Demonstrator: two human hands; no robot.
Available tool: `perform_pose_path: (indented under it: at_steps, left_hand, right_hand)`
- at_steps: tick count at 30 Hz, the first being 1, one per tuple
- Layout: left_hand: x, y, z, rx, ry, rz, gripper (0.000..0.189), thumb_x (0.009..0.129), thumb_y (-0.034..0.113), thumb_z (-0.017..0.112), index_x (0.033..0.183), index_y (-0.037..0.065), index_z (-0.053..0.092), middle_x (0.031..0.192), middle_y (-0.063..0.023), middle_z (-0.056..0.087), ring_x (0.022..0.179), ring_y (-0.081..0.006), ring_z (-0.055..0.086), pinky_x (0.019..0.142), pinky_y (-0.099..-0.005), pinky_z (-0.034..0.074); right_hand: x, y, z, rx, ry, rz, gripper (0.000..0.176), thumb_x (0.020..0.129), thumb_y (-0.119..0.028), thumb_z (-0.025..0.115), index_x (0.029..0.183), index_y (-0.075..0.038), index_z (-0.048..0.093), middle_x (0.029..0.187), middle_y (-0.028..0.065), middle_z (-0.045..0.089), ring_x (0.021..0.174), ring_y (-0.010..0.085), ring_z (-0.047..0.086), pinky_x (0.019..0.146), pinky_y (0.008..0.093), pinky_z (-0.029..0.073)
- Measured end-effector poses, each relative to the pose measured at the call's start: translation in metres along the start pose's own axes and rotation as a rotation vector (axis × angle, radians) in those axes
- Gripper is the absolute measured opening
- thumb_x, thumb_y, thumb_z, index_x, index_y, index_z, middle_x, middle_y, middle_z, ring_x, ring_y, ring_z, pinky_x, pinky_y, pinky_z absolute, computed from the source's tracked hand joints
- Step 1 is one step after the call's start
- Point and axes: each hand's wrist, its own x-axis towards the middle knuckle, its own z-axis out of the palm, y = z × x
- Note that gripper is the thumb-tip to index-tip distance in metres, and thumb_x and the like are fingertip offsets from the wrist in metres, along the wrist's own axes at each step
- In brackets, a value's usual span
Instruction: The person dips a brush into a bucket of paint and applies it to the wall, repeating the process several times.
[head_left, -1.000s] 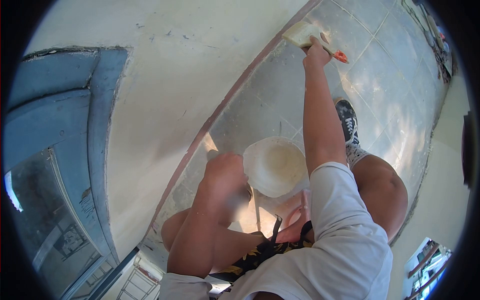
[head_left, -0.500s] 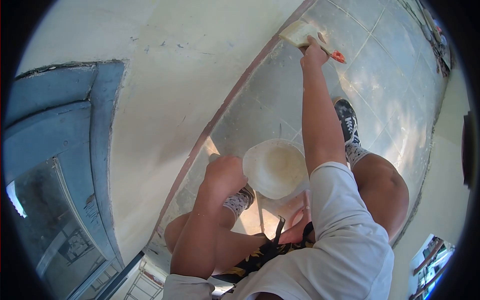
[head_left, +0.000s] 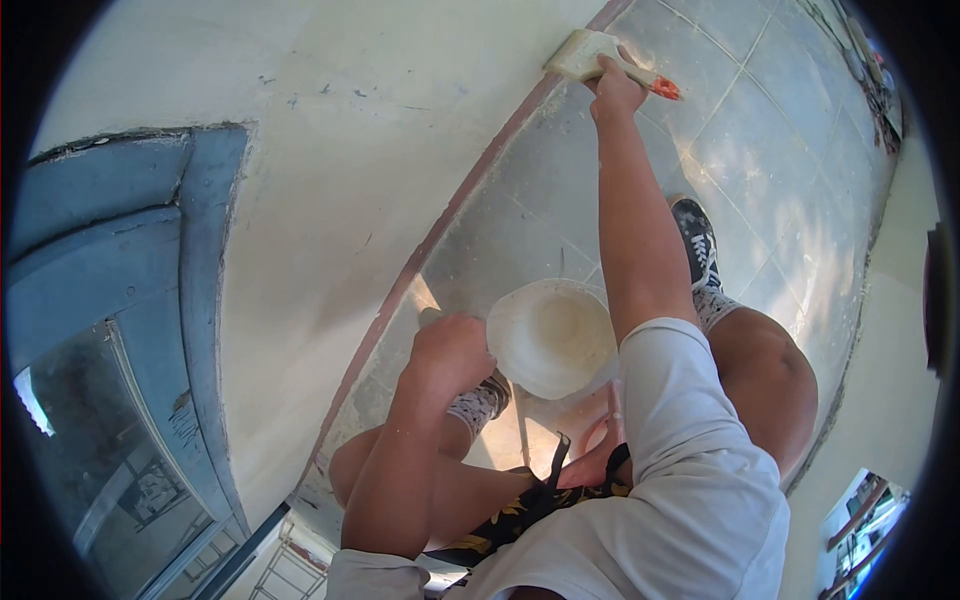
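Note:
My right hand (head_left: 620, 92), on an outstretched arm, is closed around a wide flat paintbrush (head_left: 585, 55). The brush has a pale head and a handle with a red end. Its head edge overlaps the reddish strip at the foot of the wall. Lower down, my left hand (head_left: 452, 352) makes a fist at the left rim of a round white tub (head_left: 553, 340), whose inside has a cream-coloured coating. A short grey end (head_left: 429, 316) pokes out beyond the fist. What lies inside the fist is hidden.
The cream wall (head_left: 330, 180) has scuffs and a blue-framed window (head_left: 205, 230). Grey tiles (head_left: 760, 120) cover the floor. My right shoe (head_left: 693, 235) and left shoe (head_left: 495, 390) stand near the tub. A pinkish object (head_left: 600, 425) lies below it. Clutter (head_left: 870, 80) lines the far right edge.
My right hand has moved up and left with the paintbrush, bringing its head over the reddish strip at the wall's foot. My left hand and the tub have barely moved.

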Motion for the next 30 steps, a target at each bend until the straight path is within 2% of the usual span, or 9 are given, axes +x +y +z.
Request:
perform_pose_path:
  at_steps: [4, 14, 17, 19, 24, 27, 29, 30]
  left_hand:
    - [0.000, -0.001, 0.000, -0.010, 0.034, -0.001, 0.017, 0.068, 0.014, 0.065, 0.081, 0.004, 0.066, 0.089, -0.0140, 0.062, 0.086, -0.0286, 0.060, 0.076, -0.0370, 0.049]
    - [0.002, -0.002, 0.003, 0.008, -0.002, -0.008, 0.017, 0.069, 0.014, 0.065, 0.081, 0.004, 0.065, 0.089, -0.0137, 0.062, 0.086, -0.0284, 0.060, 0.077, -0.0369, 0.048]
    - [0.001, -0.001, 0.000, -0.014, -0.015, -0.012, 0.017, 0.069, 0.015, 0.065, 0.082, 0.004, 0.065, 0.090, -0.0137, 0.061, 0.086, -0.0285, 0.060, 0.077, -0.0369, 0.048]
    - [0.001, -0.003, 0.000, 0.000, -0.004, -0.018, 0.017, 0.069, 0.015, 0.066, 0.082, 0.004, 0.065, 0.091, -0.0136, 0.061, 0.087, -0.0284, 0.060, 0.077, -0.0368, 0.048]
    - [0.000, 0.003, -0.003, 0.004, -0.009, -0.013, 0.017, 0.069, 0.015, 0.065, 0.082, 0.004, 0.065, 0.091, -0.0139, 0.061, 0.087, -0.0286, 0.060, 0.077, -0.0368, 0.048]
    - [0.002, 0.002, -0.001, 0.021, -0.025, -0.014, 0.017, 0.069, 0.015, 0.065, 0.082, 0.003, 0.065, 0.091, -0.0139, 0.061, 0.087, -0.0286, 0.060, 0.077, -0.0369, 0.048]
    - [0.003, 0.003, 0.000, 0.022, -0.027, -0.005, 0.017, 0.070, 0.015, 0.064, 0.083, 0.003, 0.065, 0.090, -0.0140, 0.061, 0.087, -0.0285, 0.060, 0.077, -0.0370, 0.048]
    - [0.003, 0.002, 0.001, 0.029, -0.023, 0.001, 0.017, 0.070, 0.015, 0.064, 0.083, 0.003, 0.065, 0.090, -0.0139, 0.062, 0.088, -0.0284, 0.060, 0.077, -0.0371, 0.048]
  right_hand:
    - [-0.002, -0.003, -0.016, -0.045, 0.097, -0.022, 0.040, 0.076, 0.006, 0.061, 0.116, 0.001, 0.054, 0.106, 0.0188, 0.058, 0.086, 0.0283, 0.063, 0.063, 0.0384, 0.060]
    - [0.002, 0.018, -0.006, -0.128, 0.063, -0.027, 0.040, 0.076, 0.006, 0.061, 0.116, 0.002, 0.054, 0.106, 0.0183, 0.057, 0.087, 0.0283, 0.063, 0.063, 0.0399, 0.060]
    - [-0.001, 0.003, 0.001, -0.008, 0.011, -0.017, 0.041, 0.077, 0.006, 0.060, 0.117, 0.003, 0.053, 0.107, 0.0186, 0.057, 0.087, 0.0285, 0.063, 0.064, 0.0400, 0.059]
    - [-0.002, -0.004, -0.010, 0.062, 0.100, -0.037, 0.041, 0.077, 0.006, 0.060, 0.118, 0.004, 0.051, 0.108, 0.0190, 0.057, 0.088, 0.0289, 0.063, 0.066, 0.0403, 0.059]
    - [-0.002, -0.006, -0.017, 0.023, 0.108, -0.003, 0.042, 0.077, 0.007, 0.059, 0.118, 0.003, 0.051, 0.108, 0.0185, 0.057, 0.089, 0.0294, 0.062, 0.066, 0.0405, 0.059]
    - [-0.007, -0.005, 0.001, -0.030, 0.058, 0.010, 0.043, 0.077, 0.008, 0.059, 0.119, 0.003, 0.051, 0.108, 0.0179, 0.057, 0.089, 0.0291, 0.062, 0.067, 0.0401, 0.059]
    - [-0.015, -0.023, 0.029, 0.004, -0.072, -0.029, 0.044, 0.077, 0.008, 0.058, 0.120, 0.003, 0.050, 0.106, 0.0170, 0.059, 0.089, 0.0268, 0.063, 0.067, 0.0375, 0.058]
    - [-0.016, -0.032, 0.027, 0.001, -0.070, -0.029, 0.044, 0.077, 0.008, 0.058, 0.120, 0.003, 0.050, 0.106, 0.0170, 0.059, 0.089, 0.0268, 0.063, 0.067, 0.0375, 0.058]
